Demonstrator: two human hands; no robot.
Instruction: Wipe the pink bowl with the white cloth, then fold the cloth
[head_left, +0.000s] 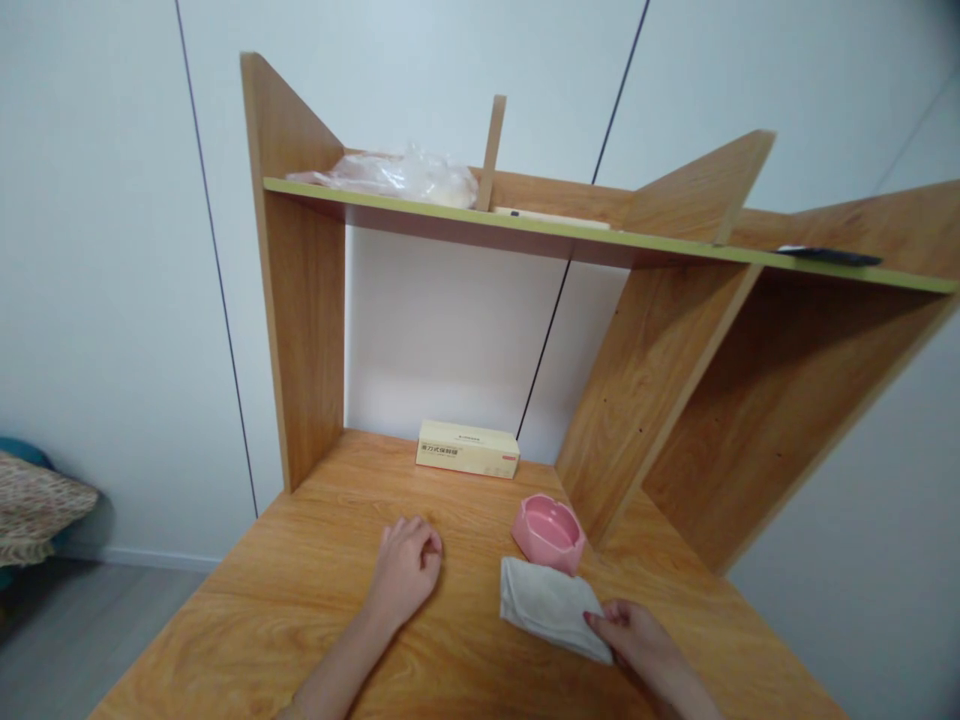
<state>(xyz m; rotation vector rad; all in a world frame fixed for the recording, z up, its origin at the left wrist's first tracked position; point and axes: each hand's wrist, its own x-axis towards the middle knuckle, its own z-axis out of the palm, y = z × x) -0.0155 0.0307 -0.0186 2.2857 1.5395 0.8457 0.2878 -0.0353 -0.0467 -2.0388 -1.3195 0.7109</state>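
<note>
My right hand (pixel 637 640) pinches the right end of a folded light grey cloth (pixel 551 603) between thumb and fingers. The cloth is held over the desk, just in front of a pink ashtray (pixel 551 530) with angular sides, and covers a little of its lower edge in my view. My left hand (pixel 407 570) rests on the wooden desktop left of the cloth, its fingers curled in and nothing seen in them. Inside the ashtray, only pink surface shows.
A cream box (pixel 467 449) with printed characters lies at the back of the desk (pixel 330 580). Above runs a wooden shelf (pixel 540 228) holding a clear plastic bag (pixel 405 178) and a flat dark item (pixel 829 256). An upright wooden panel (pixel 645 390) stands behind the ashtray on the right.
</note>
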